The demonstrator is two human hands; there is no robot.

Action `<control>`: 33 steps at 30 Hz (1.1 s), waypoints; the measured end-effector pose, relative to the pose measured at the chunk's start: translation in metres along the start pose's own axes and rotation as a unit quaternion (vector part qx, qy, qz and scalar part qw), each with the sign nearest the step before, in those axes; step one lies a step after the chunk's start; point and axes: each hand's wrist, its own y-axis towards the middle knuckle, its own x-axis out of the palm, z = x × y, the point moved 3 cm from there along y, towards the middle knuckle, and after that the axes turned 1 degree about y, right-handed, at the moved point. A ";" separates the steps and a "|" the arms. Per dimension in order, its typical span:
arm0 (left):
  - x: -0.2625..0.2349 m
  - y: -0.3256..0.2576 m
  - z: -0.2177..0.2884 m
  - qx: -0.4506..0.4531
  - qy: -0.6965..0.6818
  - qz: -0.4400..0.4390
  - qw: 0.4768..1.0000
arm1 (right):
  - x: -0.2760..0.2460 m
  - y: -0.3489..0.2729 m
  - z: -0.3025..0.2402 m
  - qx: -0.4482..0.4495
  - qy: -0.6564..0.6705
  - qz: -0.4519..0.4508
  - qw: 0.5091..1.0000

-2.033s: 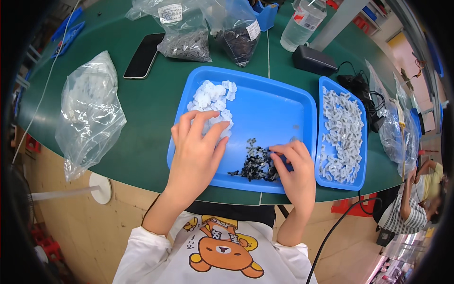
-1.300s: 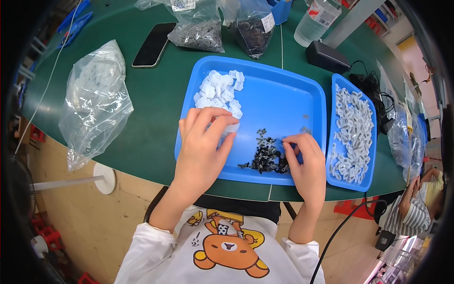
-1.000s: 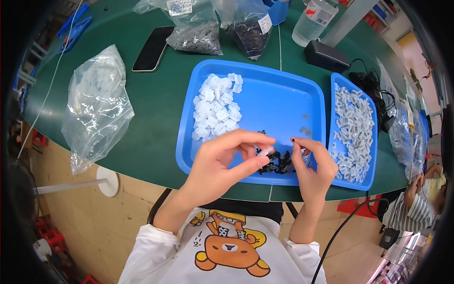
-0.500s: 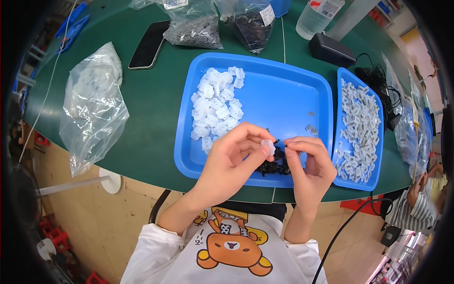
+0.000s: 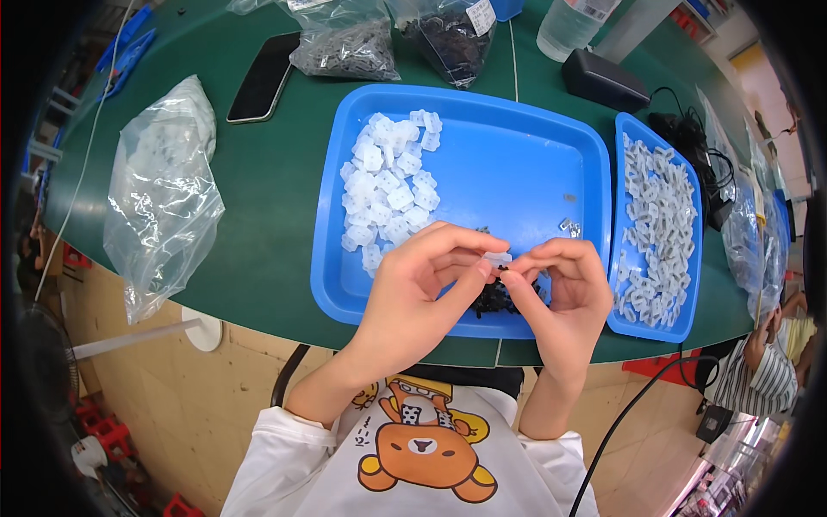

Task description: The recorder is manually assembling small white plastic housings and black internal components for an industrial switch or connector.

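Fingers (image 5: 482,269) of both hands pinch a small white clip (image 5: 497,258).

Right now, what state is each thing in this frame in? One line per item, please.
Left hand: raised over the tray, fingertips pinching a small white piece.
Right hand: raised, fingertips meeting the left's at a tiny dark part.
Large blue tray: holds a white pile, a dark pile, mostly bare.
White clips: heaped loose.
Narrow blue tray: full of pale pieces.
Phone: screen dark, lying flat.
Clear bag: slumped, partly filled.
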 end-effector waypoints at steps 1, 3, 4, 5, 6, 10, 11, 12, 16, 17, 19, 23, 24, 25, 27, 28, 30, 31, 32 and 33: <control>0.001 0.000 0.000 0.006 0.007 0.001 1.000 | 0.000 0.000 0.001 0.005 -0.014 0.001 1.000; 0.002 0.000 0.000 0.006 0.016 0.000 1.000 | 0.001 -0.001 0.002 0.008 -0.018 0.008 1.000; 0.003 0.000 0.000 0.007 0.021 0.000 1.000 | 0.001 -0.001 0.002 0.009 -0.020 0.012 1.000; 0.003 0.000 0.000 0.007 0.026 -0.003 1.000 | 0.001 -0.001 0.002 0.007 -0.027 0.010 1.000; 0.002 0.000 -0.001 0.007 0.031 -0.004 0.999 | 0.001 -0.001 0.002 0.005 -0.032 0.006 0.999; 0.001 0.000 -0.003 0.004 0.050 -0.009 0.999 | 0.001 -0.001 0.003 0.020 -0.053 0.004 0.998; 0.001 -0.001 -0.004 0.004 0.053 -0.010 0.999 | 0.001 -0.001 0.003 0.020 -0.055 0.004 0.998; 0.002 -0.001 -0.003 0.004 0.056 -0.011 0.998 | 0.001 -0.001 0.003 0.020 -0.058 0.004 0.998; 0.003 0.000 -0.001 -0.010 0.058 -0.013 0.998 | 0.001 0.000 0.003 0.014 -0.076 0.010 0.997; 0.003 0.000 -0.001 -0.014 0.052 -0.012 0.998 | 0.000 0.001 0.003 0.015 -0.083 0.010 0.996; 0.002 0.000 -0.002 -0.022 0.041 -0.008 0.999 | 0.001 0.001 0.004 0.016 -0.094 0.008 0.995; 0.003 -0.001 -0.001 -0.012 0.037 -0.012 0.999 | 0.004 0.001 0.006 0.023 -0.075 -0.020 0.997; 0.003 -0.001 -0.001 -0.010 0.037 -0.013 0.999 | 0.003 0.001 0.005 0.022 -0.073 -0.022 0.997; 0.003 -0.001 -0.001 -0.009 0.036 -0.013 0.999 | 0.003 0.000 0.005 0.021 -0.071 -0.024 0.997; 0.004 -0.001 0.000 -0.008 0.038 -0.004 0.999 | 0.003 0.001 0.005 0.011 -0.068 -0.019 0.997; 0.005 -0.001 0.000 -0.008 0.038 -0.001 0.999 | 0.004 0.001 0.005 0.007 -0.067 -0.016 0.998; 0.006 -0.001 0.002 0.011 0.065 0.005 0.998 | 0.005 0.002 0.001 -0.003 -0.074 -0.009 0.997; 0.007 -0.001 0.002 0.020 0.078 0.008 0.997 | 0.005 0.003 0.000 -0.008 -0.078 -0.006 0.997; 0.007 -0.001 0.002 0.022 0.086 0.010 0.996 | 0.005 0.003 0.000 -0.012 -0.082 -0.008 0.997; 0.007 -0.001 0.000 0.024 0.094 0.012 0.995 | 0.005 0.002 0.001 -0.016 -0.086 -0.009 0.996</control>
